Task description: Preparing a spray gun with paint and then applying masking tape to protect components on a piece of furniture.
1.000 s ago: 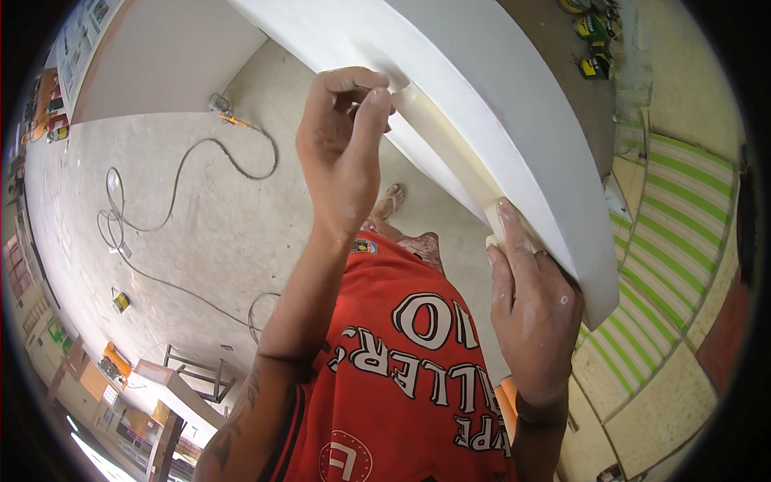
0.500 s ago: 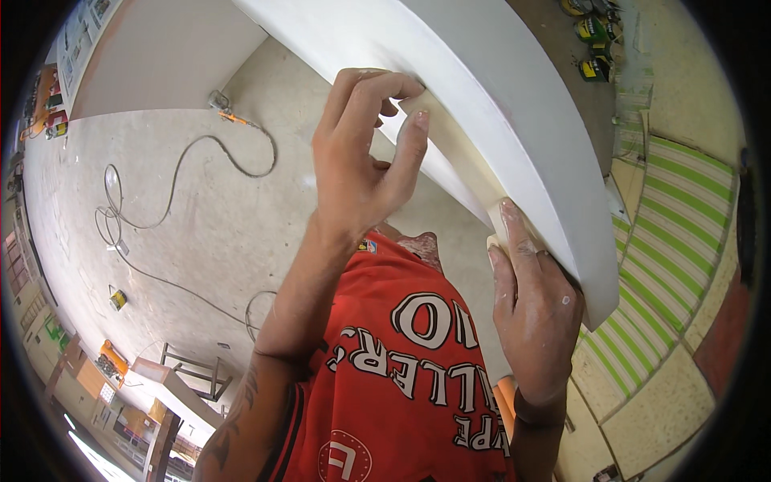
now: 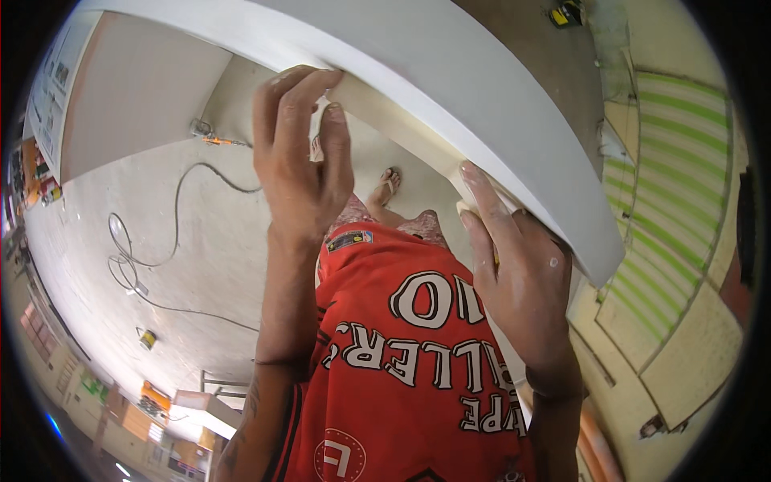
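A large panel (image 3: pixel 482 104) spans the upper part of the view, above the floor (image 3: pixel 144 209), with its edge strip (image 3: pixel 401 132) facing the person. The left hand (image 3: pixel 301 161) lies on that edge toward the left, and the right hand (image 3: pixel 514 265) rests on it further right and nearer the person's body. A cable (image 3: pixel 152 257) trails over the floor left of the left forearm, and a striped mat (image 3: pixel 666 201) lies right of the panel.

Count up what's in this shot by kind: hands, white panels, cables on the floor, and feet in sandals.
Hands: 2, left hand and right hand, both on the panel's edge
White panel: 1
Cable on the floor: 1
Foot in sandal: 1
Total: 5
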`<state>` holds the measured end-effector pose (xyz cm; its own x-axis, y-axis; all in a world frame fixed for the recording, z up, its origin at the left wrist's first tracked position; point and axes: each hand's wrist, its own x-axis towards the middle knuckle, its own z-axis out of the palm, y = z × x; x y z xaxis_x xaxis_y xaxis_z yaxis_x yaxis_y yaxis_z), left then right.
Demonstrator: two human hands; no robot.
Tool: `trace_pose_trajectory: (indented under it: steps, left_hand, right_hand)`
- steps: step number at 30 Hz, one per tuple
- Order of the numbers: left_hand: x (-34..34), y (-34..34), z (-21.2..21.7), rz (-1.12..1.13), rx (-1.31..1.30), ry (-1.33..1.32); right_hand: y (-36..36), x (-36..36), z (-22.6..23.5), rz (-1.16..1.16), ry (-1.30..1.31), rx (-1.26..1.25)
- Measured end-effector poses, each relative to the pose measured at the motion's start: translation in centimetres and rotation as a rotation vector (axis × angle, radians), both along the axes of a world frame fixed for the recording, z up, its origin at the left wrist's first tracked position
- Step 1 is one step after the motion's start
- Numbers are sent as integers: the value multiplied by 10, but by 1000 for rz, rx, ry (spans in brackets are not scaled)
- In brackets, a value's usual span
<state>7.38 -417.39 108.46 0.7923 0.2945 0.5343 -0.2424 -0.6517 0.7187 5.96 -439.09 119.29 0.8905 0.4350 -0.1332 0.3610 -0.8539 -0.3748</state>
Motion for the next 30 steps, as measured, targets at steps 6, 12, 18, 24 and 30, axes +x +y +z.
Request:
trace_pose_trajectory:
  steps: [6,12,18,24,30]
  left_hand:
    - [-2,9,5,-47,173,79]
    - [-7,18,13,-58,395,154]
    - [-8,21,11,-80,429,147]
    - [-6,20,17,-94,442,137]
    - [-6,17,12,-90,408,127]
  right_hand:
    - [-11,-3,-12,17,-59,47]
    - [-13,-8,-19,-35,-80,213]
    - [-14,-11,-7,-56,-63,237]
    - [-14,-10,-19,-35,-128,123]
    - [-16,-12,-27,-87,-90,185]
